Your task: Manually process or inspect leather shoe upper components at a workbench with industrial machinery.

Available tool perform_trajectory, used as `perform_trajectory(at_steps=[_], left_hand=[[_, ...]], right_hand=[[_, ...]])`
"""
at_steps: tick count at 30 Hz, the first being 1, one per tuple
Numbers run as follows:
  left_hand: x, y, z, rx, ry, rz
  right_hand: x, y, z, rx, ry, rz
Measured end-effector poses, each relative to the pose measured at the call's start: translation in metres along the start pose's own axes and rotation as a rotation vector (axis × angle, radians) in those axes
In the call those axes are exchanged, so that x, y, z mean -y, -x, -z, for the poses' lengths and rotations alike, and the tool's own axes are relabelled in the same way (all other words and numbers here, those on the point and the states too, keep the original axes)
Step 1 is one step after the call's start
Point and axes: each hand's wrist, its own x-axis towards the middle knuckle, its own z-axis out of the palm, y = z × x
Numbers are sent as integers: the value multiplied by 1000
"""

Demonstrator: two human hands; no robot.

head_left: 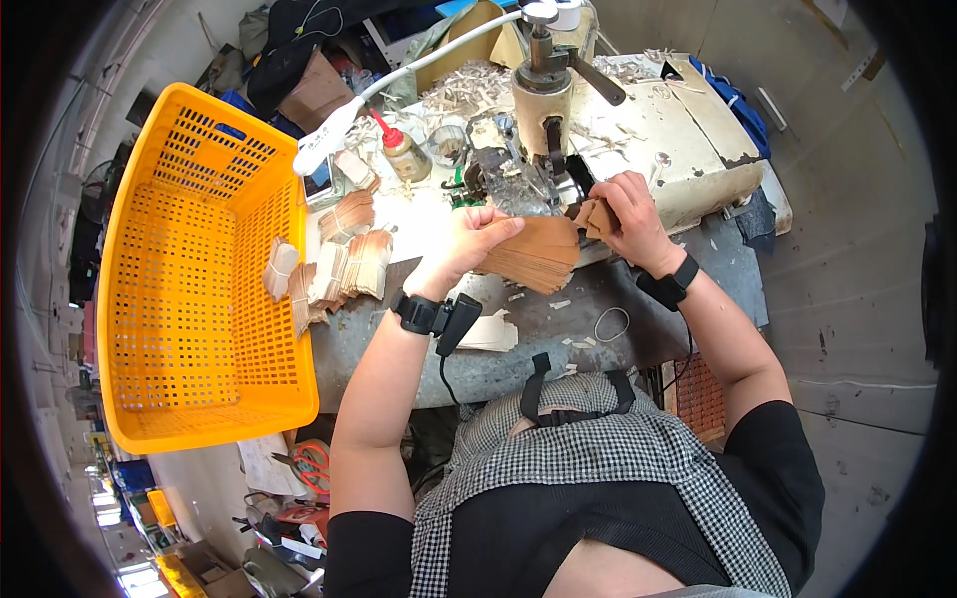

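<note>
Beside the big orange crate (189, 299) on the worktable (558, 329), the left hand (464, 244) curls its fingers around a fanned stack of brown card pieces (533, 254), while the right hand (628, 209), wrist bent, pinches a few pieces (595, 216) below the press (543, 95).

Press (543, 95) and bundles (339, 264) around hands.

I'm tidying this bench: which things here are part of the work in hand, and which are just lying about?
In use:
left hand
right hand
stack of brown card pieces
small brown piece
press machine

Lying about:
orange crate
bundled card stacks
glue bottle
rubber band
</note>
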Motion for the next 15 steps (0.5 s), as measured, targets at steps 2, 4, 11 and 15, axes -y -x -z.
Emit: perform_trajectory(at_steps=[2, 4, 11, 15], left_hand=[[0, 0, 0, -5, 1, 13], [0, 0, 0, -3, 3, 17], [1, 0, 0, 7, 5, 3], [-2, 2, -3, -36, 16, -13]], right_hand=[[1, -1, 0, -11, -7, 6], [1, -1, 0, -14, -11, 4], [1, 0, 0, -6, -21, -17], [1, 0, 0, -4, -26, -22]])
